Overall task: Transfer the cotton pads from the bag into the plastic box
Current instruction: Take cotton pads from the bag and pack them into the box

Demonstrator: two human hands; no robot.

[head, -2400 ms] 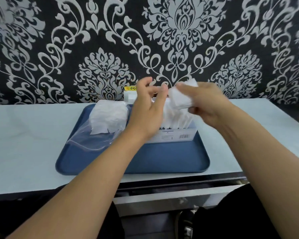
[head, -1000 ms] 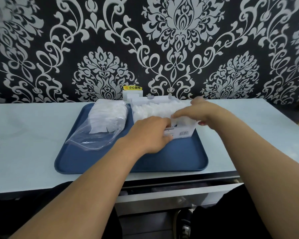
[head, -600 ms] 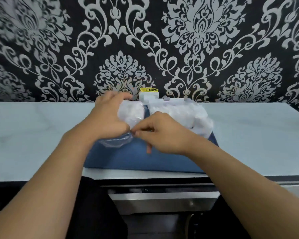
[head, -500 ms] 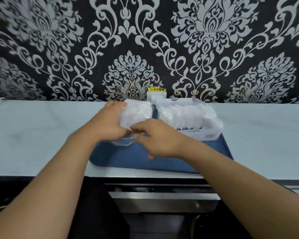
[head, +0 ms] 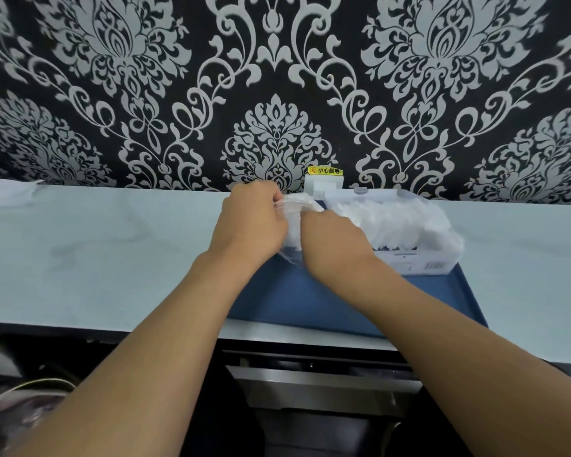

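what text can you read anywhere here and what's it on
"小心触电" on the yellow sticker atop the white wall fitting, with a small red mark at its left end, too small to read.
Label on the front of the plastic box: print and a barcode, too small and blurred to read.

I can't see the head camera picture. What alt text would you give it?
Two bare hands, left hand and right hand, grip a clear plastic bag of cotton pads over a blue tray. Beside it on the tray stands a plastic box packed with white cotton pads, on a pale counter before black-and-silver patterned wallpaper.
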